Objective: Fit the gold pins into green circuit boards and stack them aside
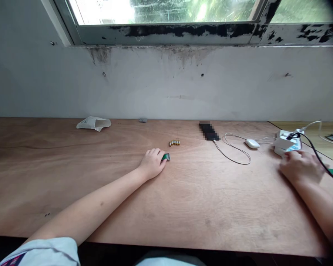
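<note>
I have a row of small cylinders (174, 142) on the counter (72, 192), behind a small block (165, 157), left of the phone (209, 130), with the charger (285, 144) further right.

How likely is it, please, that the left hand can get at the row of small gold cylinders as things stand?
Probably yes: the left hand lies close to the row of small gold cylinders, with only the small green object at its fingertips nearby.
</note>
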Motion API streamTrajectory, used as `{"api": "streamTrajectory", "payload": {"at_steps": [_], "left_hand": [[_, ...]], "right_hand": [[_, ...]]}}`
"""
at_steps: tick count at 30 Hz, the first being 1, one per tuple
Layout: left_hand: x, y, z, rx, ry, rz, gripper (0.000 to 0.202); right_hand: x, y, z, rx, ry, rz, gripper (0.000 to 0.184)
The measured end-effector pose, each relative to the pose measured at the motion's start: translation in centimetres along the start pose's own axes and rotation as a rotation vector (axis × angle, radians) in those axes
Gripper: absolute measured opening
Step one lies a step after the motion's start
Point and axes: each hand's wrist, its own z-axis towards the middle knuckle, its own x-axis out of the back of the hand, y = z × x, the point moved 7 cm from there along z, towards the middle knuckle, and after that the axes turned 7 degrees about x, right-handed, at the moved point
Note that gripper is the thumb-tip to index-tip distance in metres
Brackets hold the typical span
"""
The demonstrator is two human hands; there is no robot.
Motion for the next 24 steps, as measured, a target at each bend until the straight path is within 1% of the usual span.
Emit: {"api": "streamTrajectory", "payload": {"at_steps": [2, 4, 6, 8, 10, 12, 14, 17, 21, 24], "left_hand": [[-0.6, 0.7, 1.0, -0.015, 0.004, -0.028, 0.024], [-1.0, 1.1, 1.8, -0.021, 0.014, -0.051, 0.024], [-1.2, 1.2, 2.4, -0.024, 0.019, -0.073, 0.026], [-1.4, 1.2, 2.7, -0.027, 0.015, -0.092, 0.029], [-1.4, 1.1, 2.8, -0.016, 0.019, -0.094, 0.035], [-1.4, 0.7, 2.8, 0.022, 0.036, -0.072, 0.038], [-1.4, 0.4, 2.6, 0.063, 0.041, -0.040, 0.036], [-1.5, 0.2, 2.6, 0.074, 0.025, -0.021, 0.031], [-1.4, 0.3, 2.6, 0.037, 0.014, -0.075, 0.031], [-1.0, 0.7, 2.6, -0.019, 0.015, -0.133, 0.032]], "right_hand": [[0.8, -6.3, 0.4, 0.103, -0.010, 0.121, 0.035], [2.1, -13.8, 0.1, 0.298, -0.067, 0.309, 0.031], [3.9, -21.2, -0.8, 0.477, -0.168, 0.475, 0.027], [5.6, -27.9, -1.8, 0.609, -0.272, 0.611, 0.026], [6.7, -33.6, -2.6, 0.724, -0.376, 0.716, 0.029], [6.9, -37.7, -2.3, 0.729, -0.398, 0.787, 0.029], [6.2, -40.2, -1.2, 0.668, -0.389, 0.815, 0.030], [4.6, -42.2, 0.5, 0.585, -0.385, 0.812, 0.036], [3.4, -43.2, 1.2, 0.607, -0.408, 0.864, 0.044], [3.0, -43.1, 1.1, 0.626, -0.424, 0.907, 0.042]]}}
